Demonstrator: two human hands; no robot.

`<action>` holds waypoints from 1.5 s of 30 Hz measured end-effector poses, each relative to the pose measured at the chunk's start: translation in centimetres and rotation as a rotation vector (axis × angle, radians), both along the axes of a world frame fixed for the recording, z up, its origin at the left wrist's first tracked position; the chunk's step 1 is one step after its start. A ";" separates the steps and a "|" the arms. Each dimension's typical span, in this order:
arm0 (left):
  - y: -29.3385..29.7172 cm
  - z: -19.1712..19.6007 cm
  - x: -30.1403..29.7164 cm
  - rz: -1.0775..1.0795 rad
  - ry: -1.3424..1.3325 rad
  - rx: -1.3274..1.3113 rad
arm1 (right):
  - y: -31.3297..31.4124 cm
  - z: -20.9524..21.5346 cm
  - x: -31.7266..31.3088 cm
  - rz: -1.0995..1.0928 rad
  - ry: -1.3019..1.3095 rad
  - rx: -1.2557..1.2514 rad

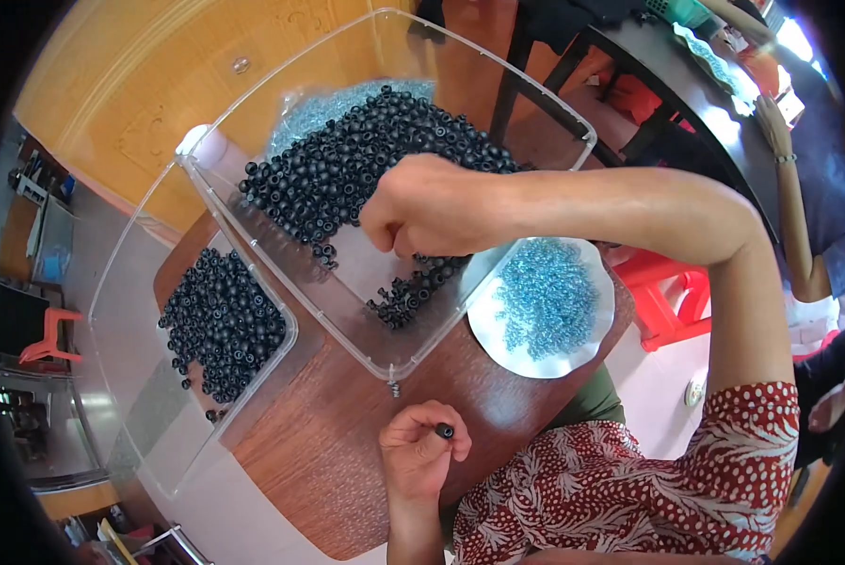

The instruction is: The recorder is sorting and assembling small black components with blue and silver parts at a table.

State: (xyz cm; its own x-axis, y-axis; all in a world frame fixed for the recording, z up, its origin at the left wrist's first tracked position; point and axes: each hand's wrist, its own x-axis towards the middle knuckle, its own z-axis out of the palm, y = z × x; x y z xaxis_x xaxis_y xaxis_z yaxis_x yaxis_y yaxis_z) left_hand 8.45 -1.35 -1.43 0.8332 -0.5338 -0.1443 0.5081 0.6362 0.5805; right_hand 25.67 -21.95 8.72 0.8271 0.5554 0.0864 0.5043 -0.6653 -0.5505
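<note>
My right hand [422,205] is closed in a loose fist inside a clear plastic tray [391,363], its fingers down among the small black round beads [347,160] heaped there. My left hand [420,450] rests near the front edge of the small wooden table [347,452], pinching one black bead [445,430] between thumb and fingers. A white scalloped plate [483,330] of small light-blue rings [545,297] lies right of the tray, under my right forearm.
A second clear tray [121,311] at the left holds another heap of black beads [223,325]. More blue rings [333,102] lie at the back of the first tray. A dark table [667,75], red stools [662,297] and another person's arm [788,179] are at the right.
</note>
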 end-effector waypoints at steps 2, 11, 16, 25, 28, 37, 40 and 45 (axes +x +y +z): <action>0.1 -0.3 0.1 0.007 0.006 0.013 | 1.0 -1.5 1.4 0.097 -0.023 -0.141; -0.3 -0.3 0.4 0.027 0.072 0.049 | 3.2 -4.9 2.7 0.373 0.084 -0.506; -0.1 -0.4 0.3 0.048 0.102 0.051 | 3.9 -6.4 3.1 0.403 0.104 -0.500; 0.0 -0.5 0.6 0.060 0.055 0.053 | 3.2 -3.6 2.0 0.383 -0.001 -0.372; 0.0 -0.2 0.4 0.085 0.076 0.065 | 2.4 -1.2 1.2 0.376 -0.045 -0.169; 0.8 -0.3 -0.6 0.121 0.066 0.009 | 0.5 4.2 -9.0 0.138 -0.014 0.383; 0.5 0.6 -1.2 0.171 0.092 -0.050 | 0.9 3.8 -12.5 0.129 -0.025 0.435; 0.2 1.6 -3.1 0.152 0.031 -0.062 | 1.7 -0.1 -16.4 0.047 0.124 0.556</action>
